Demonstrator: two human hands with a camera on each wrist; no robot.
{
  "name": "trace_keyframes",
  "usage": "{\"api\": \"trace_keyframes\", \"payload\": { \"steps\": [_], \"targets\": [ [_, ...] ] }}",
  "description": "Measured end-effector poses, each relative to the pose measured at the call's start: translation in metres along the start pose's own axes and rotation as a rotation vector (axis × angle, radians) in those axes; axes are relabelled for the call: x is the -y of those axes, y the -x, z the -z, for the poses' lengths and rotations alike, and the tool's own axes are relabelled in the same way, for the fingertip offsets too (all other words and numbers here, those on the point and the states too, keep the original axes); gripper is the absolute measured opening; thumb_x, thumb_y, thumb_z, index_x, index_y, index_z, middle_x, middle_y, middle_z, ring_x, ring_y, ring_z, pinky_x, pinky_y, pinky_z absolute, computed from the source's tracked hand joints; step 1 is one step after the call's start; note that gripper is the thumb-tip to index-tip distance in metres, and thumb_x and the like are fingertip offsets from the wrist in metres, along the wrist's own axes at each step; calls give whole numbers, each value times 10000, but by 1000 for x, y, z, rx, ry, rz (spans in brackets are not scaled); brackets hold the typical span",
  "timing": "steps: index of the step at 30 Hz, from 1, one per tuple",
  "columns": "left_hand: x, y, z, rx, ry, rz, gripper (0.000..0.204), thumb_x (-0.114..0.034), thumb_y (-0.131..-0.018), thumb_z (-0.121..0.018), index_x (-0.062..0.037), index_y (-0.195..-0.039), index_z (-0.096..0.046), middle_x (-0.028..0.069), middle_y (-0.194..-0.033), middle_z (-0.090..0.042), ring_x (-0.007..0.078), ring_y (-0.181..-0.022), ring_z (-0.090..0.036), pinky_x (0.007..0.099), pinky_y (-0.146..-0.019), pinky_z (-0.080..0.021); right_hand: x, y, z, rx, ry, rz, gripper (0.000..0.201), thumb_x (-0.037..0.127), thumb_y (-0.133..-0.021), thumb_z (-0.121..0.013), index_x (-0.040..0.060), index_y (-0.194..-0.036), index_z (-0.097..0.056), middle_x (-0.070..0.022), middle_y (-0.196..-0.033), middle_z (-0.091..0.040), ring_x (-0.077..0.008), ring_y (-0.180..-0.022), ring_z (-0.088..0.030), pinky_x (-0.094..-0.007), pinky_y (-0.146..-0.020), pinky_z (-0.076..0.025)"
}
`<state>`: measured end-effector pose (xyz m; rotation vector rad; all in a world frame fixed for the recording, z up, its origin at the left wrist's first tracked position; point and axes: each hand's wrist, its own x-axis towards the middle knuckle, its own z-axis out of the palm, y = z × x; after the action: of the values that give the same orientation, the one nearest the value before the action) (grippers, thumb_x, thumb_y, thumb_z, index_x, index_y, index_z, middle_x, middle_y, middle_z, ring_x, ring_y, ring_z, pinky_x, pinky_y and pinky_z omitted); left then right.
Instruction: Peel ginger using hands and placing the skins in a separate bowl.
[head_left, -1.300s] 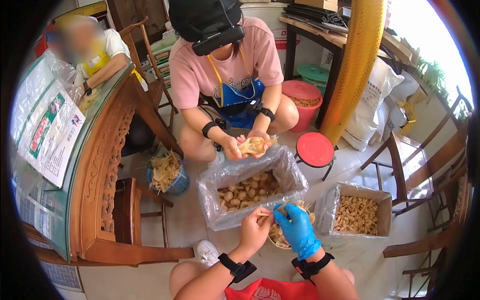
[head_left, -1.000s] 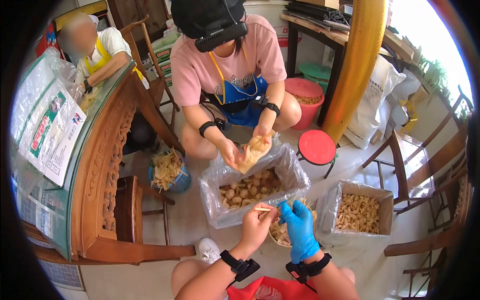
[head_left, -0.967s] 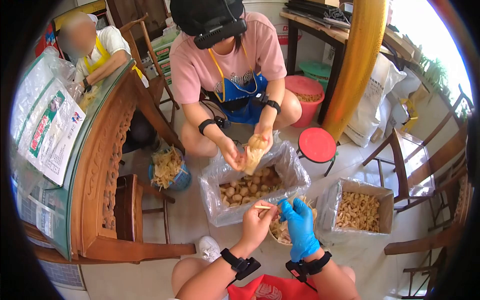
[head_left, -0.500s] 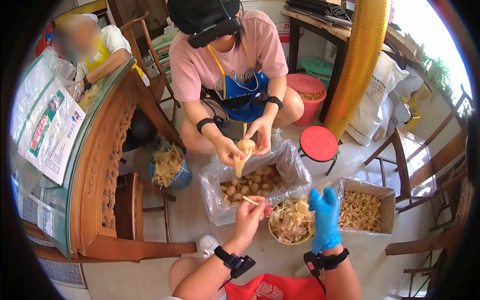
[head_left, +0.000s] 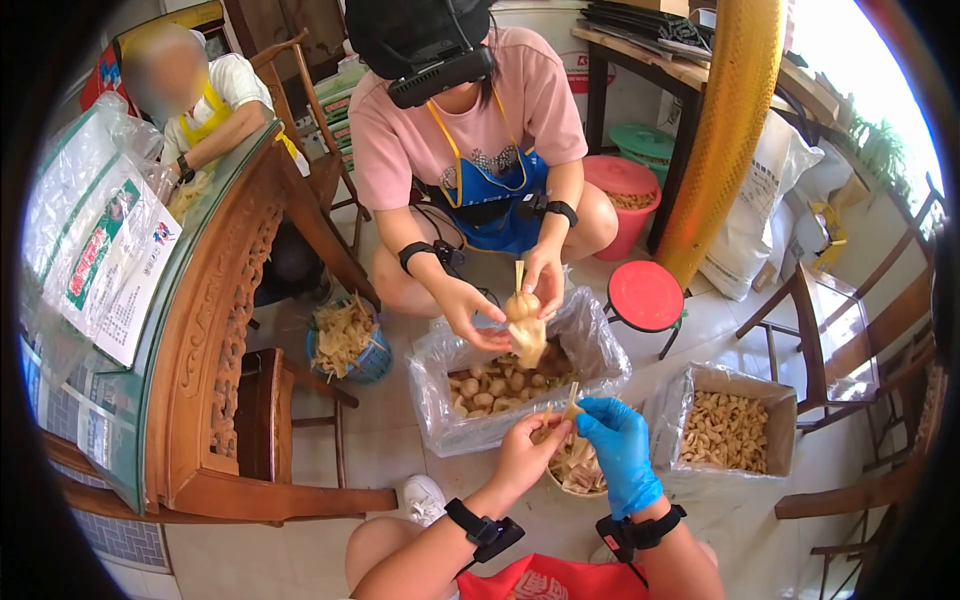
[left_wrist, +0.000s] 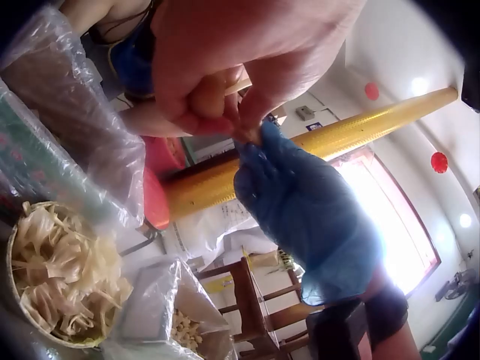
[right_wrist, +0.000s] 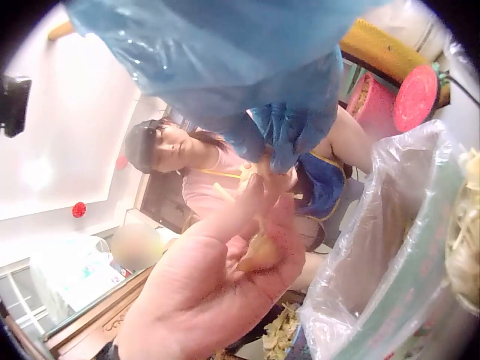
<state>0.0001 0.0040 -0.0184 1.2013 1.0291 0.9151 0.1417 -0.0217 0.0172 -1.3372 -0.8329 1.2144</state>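
In the head view my bare left hand [head_left: 530,455] and blue-gloved right hand [head_left: 615,450] meet above a bowl of peelings [head_left: 578,472]. Between their fingertips both pinch a small pale stalk piece [head_left: 572,408]. The right wrist view shows the left hand [right_wrist: 217,285] with a pale yellowish piece [right_wrist: 259,252] lying in its curled palm, and the glove [right_wrist: 289,131] touching its fingertips. Up close in the left wrist view, the gloved fingers [left_wrist: 251,146] press against the left thumb and finger, partly hiding the small piece.
A plastic-lined box [head_left: 465,435] of garlic bulbs lies ahead, and a box of cloves [head_left: 725,430] at right. Opposite, a person in pink [head_left: 440,150] holds a garlic bulb [head_left: 522,306]. A red stool [head_left: 646,296], peelings bucket [head_left: 370,360] and carved table [head_left: 200,300] stand around.
My right hand has come back left from beside the clove box and meets the left hand, which has moved slightly right. The person opposite has turned the bulb's loose skin.
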Motion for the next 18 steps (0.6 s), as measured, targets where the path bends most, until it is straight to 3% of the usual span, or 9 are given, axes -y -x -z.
{"api": "trace_keyframes", "payload": {
  "steps": [7, 13, 16, 18],
  "targets": [
    [-6, 6, -1, 118, 201, 73, 220, -171, -897, -606, 4, -1028, -576, 10, -892, -593, 61, -762, -549, 221, -679, -460, -4, 0, 1, -5, -11, -14, 236, 44, -807, -646, -21, -1033, -622, -26, -844, -632, -84, -721, -566, -223, -657, -469],
    [-12, 6, 7, 180, 117, 146, 192, -170, -900, -602, -17, -1006, -556, -7, -878, -568, 63, -781, -529, 209, -701, -433, -5, 3, 2, 38, 283, 99, 225, 52, -801, -664, -22, -1009, -622, -25, -823, -626, -83, -719, -560, -238, -653, -473],
    [-16, 8, 9, 206, 170, 151, 194, -179, -897, -603, -28, -1009, -556, -9, -874, -566, 67, -773, -520, 210, -699, -422, 1, 6, 3, 49, 264, 42, 219, 71, -808, -667, -12, -1005, -619, -17, -826, -624, -82, -731, -555, -231, -662, -463],
    [-24, 9, 10, 258, 324, 243, 192, -190, -894, -602, -39, -1006, -563, -9, -869, -565, 74, -767, -521, 216, -706, -427, 9, 4, 8, 152, 3, -147, 182, 63, -822, -646, -2, -991, -619, -12, -865, -620, -81, -775, -552, -221, -710, -450]
  ]
}}
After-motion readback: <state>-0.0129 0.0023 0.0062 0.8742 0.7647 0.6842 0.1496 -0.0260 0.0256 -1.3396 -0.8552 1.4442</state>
